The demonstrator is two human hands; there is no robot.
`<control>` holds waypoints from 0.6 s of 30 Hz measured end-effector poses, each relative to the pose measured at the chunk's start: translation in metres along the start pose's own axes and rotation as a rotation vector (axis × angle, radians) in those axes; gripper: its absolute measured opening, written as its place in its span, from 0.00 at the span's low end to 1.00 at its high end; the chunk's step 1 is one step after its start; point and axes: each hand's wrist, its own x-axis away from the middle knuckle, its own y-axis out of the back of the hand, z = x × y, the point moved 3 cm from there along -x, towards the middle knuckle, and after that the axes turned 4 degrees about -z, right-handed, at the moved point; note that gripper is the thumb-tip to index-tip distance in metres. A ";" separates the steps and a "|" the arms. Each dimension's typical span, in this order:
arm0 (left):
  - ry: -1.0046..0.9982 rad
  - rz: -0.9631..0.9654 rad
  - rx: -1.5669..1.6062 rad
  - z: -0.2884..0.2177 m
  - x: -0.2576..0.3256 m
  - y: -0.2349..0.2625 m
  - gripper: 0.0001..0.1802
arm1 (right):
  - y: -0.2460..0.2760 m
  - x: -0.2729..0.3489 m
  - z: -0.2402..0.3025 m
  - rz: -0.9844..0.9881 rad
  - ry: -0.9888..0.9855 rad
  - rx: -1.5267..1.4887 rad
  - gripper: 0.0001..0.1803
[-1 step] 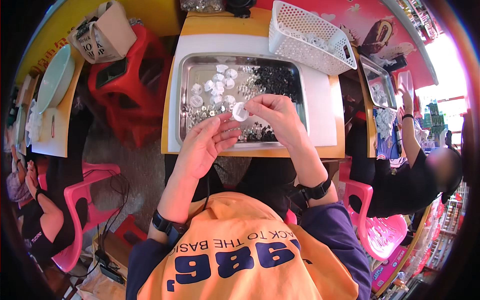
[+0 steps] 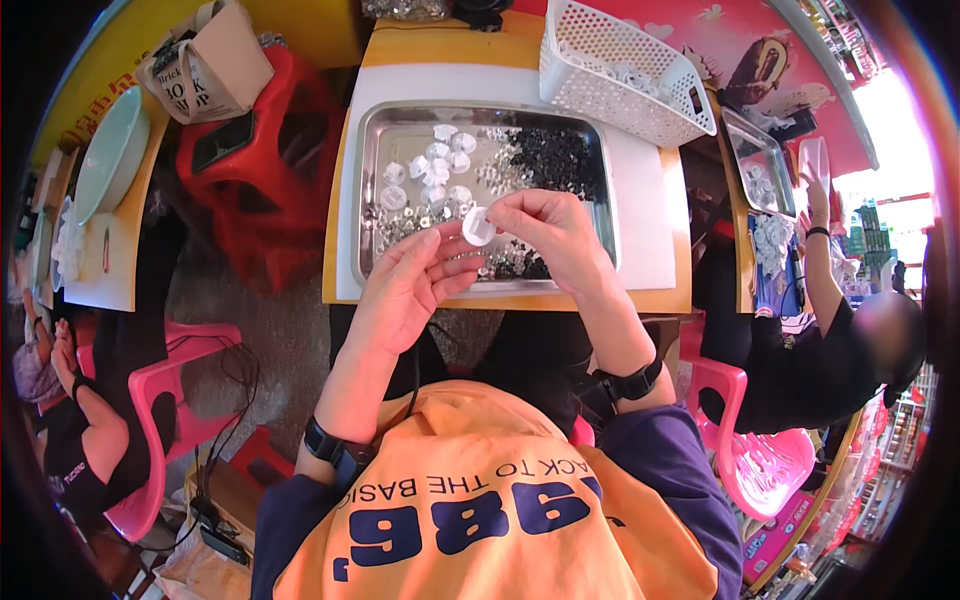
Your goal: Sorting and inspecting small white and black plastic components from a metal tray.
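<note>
Over the near part of a metal tray (image 2: 366,150), both my hands hold a small round white plastic piece (image 2: 478,227). My right hand (image 2: 548,235) pinches its upper right edge between thumb and fingers. From the left, my left hand (image 2: 410,285) steadies it with loosely curled fingertips at its lower left side. The exact contact of the left thumb is unclear. Several more white round pieces (image 2: 437,172) lie in the tray's left half. Small black parts (image 2: 555,165) fill its right side, and small shiny clear or silvery parts (image 2: 400,228) lie near the left hand.
A white perforated basket (image 2: 625,85) with clear and white parts stands at the back right. Red stacked stools (image 2: 255,190) bear a bag (image 2: 215,65) on the left. At the right table, a person (image 2: 820,340) reaches forward. A seated person's arm (image 2: 95,410) shows at far left.
</note>
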 end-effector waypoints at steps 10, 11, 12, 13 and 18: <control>-0.013 0.002 -0.146 0.010 -0.001 0.010 0.18 | -0.008 0.022 -0.003 0.062 0.141 0.161 0.10; -0.005 0.006 -0.150 0.011 0.000 0.011 0.18 | -0.008 0.025 -0.003 0.078 0.142 0.194 0.10; -0.010 0.008 -0.164 0.013 0.001 0.011 0.17 | -0.007 0.026 -0.005 0.070 0.139 0.193 0.10; -0.013 0.010 -0.179 0.014 0.001 0.012 0.17 | -0.006 0.026 -0.009 0.109 0.138 0.185 0.10; 0.063 -0.038 -0.149 0.012 0.004 0.033 0.18 | 0.032 0.005 -0.030 -0.059 0.146 0.203 0.08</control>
